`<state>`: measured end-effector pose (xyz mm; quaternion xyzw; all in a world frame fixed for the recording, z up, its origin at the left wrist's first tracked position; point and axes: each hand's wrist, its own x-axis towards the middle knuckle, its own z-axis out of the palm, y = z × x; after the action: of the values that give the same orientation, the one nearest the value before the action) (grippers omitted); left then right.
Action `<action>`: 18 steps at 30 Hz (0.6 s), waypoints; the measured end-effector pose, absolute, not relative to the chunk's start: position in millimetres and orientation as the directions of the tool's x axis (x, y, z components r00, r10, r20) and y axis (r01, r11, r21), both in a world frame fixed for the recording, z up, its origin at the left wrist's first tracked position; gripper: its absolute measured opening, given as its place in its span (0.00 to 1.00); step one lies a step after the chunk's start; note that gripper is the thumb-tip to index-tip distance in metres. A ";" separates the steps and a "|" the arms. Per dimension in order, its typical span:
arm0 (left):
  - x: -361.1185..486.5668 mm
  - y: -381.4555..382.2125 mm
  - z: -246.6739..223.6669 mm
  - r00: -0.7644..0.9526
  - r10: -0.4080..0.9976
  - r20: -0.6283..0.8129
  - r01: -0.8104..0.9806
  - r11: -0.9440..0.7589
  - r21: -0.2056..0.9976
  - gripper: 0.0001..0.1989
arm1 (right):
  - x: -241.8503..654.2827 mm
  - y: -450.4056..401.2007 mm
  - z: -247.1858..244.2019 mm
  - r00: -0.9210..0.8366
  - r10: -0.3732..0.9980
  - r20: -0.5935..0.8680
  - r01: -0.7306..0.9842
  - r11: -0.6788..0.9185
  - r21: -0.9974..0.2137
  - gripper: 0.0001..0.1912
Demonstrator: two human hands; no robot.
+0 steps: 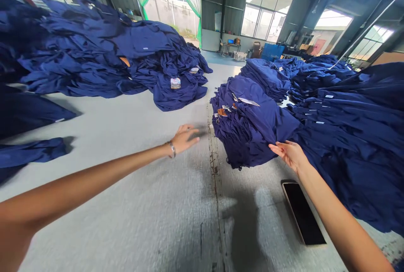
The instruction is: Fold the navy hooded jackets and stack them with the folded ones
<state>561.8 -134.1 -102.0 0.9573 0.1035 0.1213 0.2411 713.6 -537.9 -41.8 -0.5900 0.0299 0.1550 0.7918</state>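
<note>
My left hand point(186, 139) is stretched out over the grey table point(126, 188), slightly blurred, with a bracelet on its wrist. It holds nothing, and its fingers are apart. My right hand point(288, 155) is at the lower edge of a stack of navy garments point(249, 124), with its fingertips against the fabric. Whether those fingers grip the cloth cannot be made out. Paper tags point(246, 102) hang from the stack. A black smartphone point(303, 213) lies face up on the table, just below my right hand.
Large heaps of navy garments point(107, 53) cover the table's far left, and more point(353, 137) spread along the right. A seam runs lengthwise along the table. Beyond the table are a blue crate, a small desk, windows and a doorway with green curtains.
</note>
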 end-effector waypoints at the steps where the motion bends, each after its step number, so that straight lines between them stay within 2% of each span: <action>1: 541.5 -135.7 -110.3 0.959 0.217 0.182 0.106 -0.870 0.482 0.21 | 709.9 -542.7 -37.0 0.947 0.218 -0.236 -0.255 0.059 -0.965 0.10; 2: 521.9 -136.5 -118.1 0.967 0.177 0.183 0.070 -0.878 0.474 0.21 | 707.2 -547.0 -30.0 0.953 0.206 -0.223 -0.186 -0.184 -0.965 0.05; 3: 503.0 -136.7 -125.4 0.973 0.138 0.185 0.037 -0.885 0.465 0.21 | 705.7 -550.1 -21.4 0.969 0.181 -0.165 -0.075 -0.421 -0.904 0.04; 4: 484.9 -136.7 -132.0 0.977 0.100 0.188 0.004 -0.892 0.453 0.20 | 705.5 -551.7 -11.6 0.985 0.166 -0.051 0.060 -0.599 -0.799 0.07; 6: 450.6 -137.3 -143.6 0.980 0.043 0.196 -0.046 -0.903 0.428 0.20 | 709.9 -547.4 7.8 0.953 0.157 0.259 0.277 -0.794 -0.541 0.12; 8: 419.1 -140.5 -154.0 0.978 0.011 0.207 -0.077 -0.908 0.411 0.18 | 722.0 -530.4 22.5 0.858 0.197 0.475 0.403 -0.831 -0.383 0.16; 10: 391.9 -147.1 -164.3 0.975 0.006 0.223 -0.089 -0.906 0.413 0.18 | 742.4 -501.5 29.3 0.800 0.281 0.530 0.509 -0.784 -0.354 0.21; 13: 367.8 -161.3 -177.8 0.967 0.015 0.253 -0.100 -0.895 0.435 0.18 | 784.8 -448.6 27.0 0.773 0.416 0.479 0.613 -0.684 -0.395 0.27; 16: 381.9 -177.5 -181.6 0.951 0.021 0.308 -0.137 -0.866 0.482 0.18 | 830.0 -404.1 20.1 0.804 0.477 0.355 0.593 -0.675 -0.439 0.33; 18: 419.6 -191.2 -175.4 0.936 0.024 0.351 -0.176 -0.833 0.524 0.20 | 856.6 -384.8 17.9 0.828 0.486 0.281 0.561 -0.694 -0.452 0.37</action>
<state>419.6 -191.2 -175.4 0.9414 -0.0405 0.1743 0.2861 856.6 -384.8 17.9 -0.9177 -0.2850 -0.0697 0.2680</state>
